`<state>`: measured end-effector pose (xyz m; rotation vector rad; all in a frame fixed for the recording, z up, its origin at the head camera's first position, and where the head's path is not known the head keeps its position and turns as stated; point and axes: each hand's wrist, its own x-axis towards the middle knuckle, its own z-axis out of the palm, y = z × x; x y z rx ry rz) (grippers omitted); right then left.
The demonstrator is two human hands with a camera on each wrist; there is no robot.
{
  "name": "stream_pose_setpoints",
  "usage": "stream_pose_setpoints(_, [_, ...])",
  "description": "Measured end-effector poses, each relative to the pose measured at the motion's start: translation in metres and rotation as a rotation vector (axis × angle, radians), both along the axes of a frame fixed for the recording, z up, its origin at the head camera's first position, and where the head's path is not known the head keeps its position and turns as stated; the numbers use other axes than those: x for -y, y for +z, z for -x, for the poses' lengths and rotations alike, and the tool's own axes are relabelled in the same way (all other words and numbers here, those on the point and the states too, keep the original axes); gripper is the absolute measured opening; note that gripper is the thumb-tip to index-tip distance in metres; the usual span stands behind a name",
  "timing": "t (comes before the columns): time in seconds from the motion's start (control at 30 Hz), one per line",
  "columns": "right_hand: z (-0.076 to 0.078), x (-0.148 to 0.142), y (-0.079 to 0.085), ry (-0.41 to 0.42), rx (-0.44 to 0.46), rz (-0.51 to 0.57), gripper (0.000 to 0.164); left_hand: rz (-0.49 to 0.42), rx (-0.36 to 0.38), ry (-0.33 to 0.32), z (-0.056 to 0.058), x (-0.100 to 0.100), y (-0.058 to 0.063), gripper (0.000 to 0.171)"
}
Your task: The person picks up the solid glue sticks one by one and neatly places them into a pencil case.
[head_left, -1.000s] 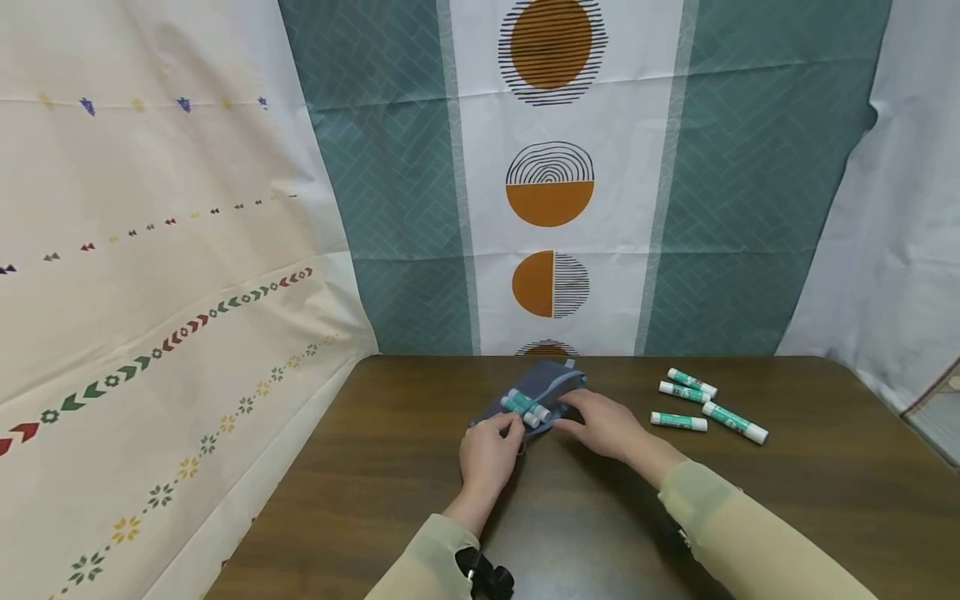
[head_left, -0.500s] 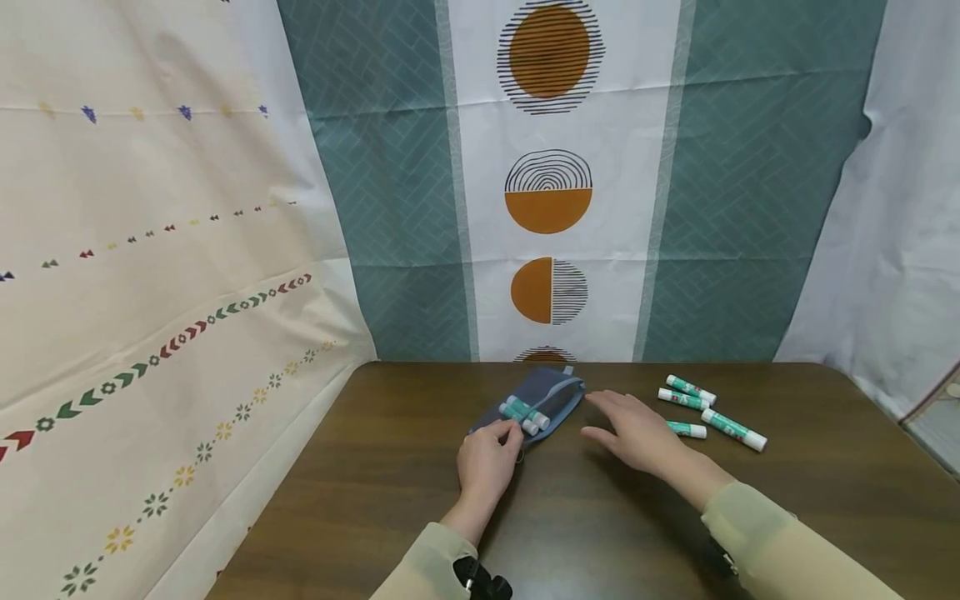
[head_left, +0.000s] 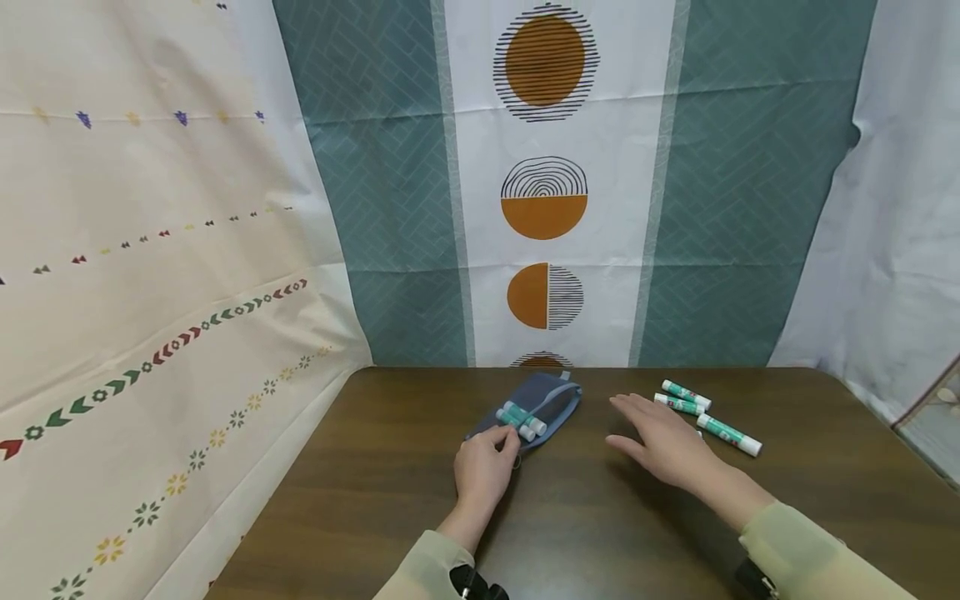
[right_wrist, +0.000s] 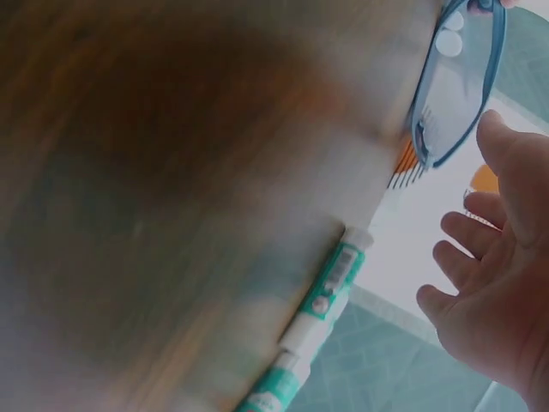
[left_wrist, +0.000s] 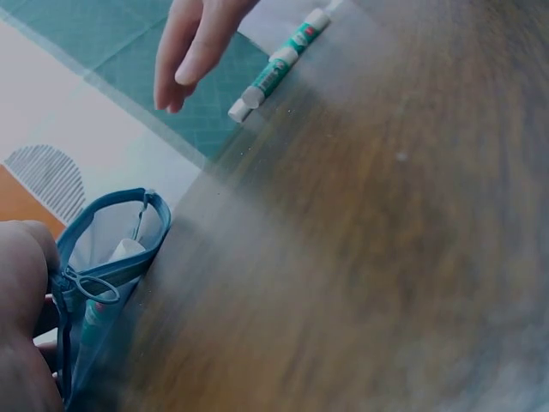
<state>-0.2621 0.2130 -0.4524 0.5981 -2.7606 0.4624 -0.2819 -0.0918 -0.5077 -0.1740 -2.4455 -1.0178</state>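
Note:
A blue zip pouch [head_left: 542, 392] with a see-through side lies near the table's far edge, its mouth gaping to the right. Inside it are a couple of green-and-white glue sticks [head_left: 523, 419]. My left hand [head_left: 480, 475] pinches the pouch's near edge; in the left wrist view the zipped rim [left_wrist: 157, 225] stands apart. To the right of the pouch, my right hand [head_left: 666, 442] hovers with fingers extended and holds nothing. Just beyond it are loose glue sticks [head_left: 729, 435], one mostly hidden behind the hand.
The brown wooden table [head_left: 420, 417] ends at a green-and-white patterned curtain [head_left: 408, 208] at the back. A cream embroidered cloth [head_left: 187, 375] hangs along the left side, a white one [head_left: 862, 275] on the right.
My right hand has withdrawn from the pouch's mouth and moved right toward the loose glue sticks, covering one. The left hand keeps its hold on the pouch.

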Motion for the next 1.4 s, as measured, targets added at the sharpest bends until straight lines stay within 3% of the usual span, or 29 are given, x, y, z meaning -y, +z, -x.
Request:
stream_pose_setpoints(0.5, [-0.013, -0.032, 0.009, -0.041, -0.017, 0.004, 0.073, -0.004, -0.007, -0.012, 0.001, 0.001, -0.001, 0.019])
stream_pose_setpoints(0.77, [-0.016, -0.05, 0.007, -0.065, -0.032, 0.026, 0.076, -0.005, -0.035, -0.008, 0.0, 0.0, -0.002, 0.02])
stream_pose_setpoints(1.03, [-0.02, -0.072, 0.004, -0.095, -0.071, 0.001, 0.079, -0.014, -0.011, -0.014, 0.001, 0.0, -0.003, 0.023])
stream_pose_setpoints(1.17, [-0.021, -0.081, 0.003, -0.11, -0.091, -0.026, 0.076, -0.011, -0.036, -0.004, 0.001, 0.001, -0.005, 0.018])
stream_pose_setpoints(1.4, [-0.024, -0.095, -0.001, -0.141, -0.096, -0.043, 0.073, -0.027, -0.143, -0.023, 0.0, 0.001, -0.008, 0.017])
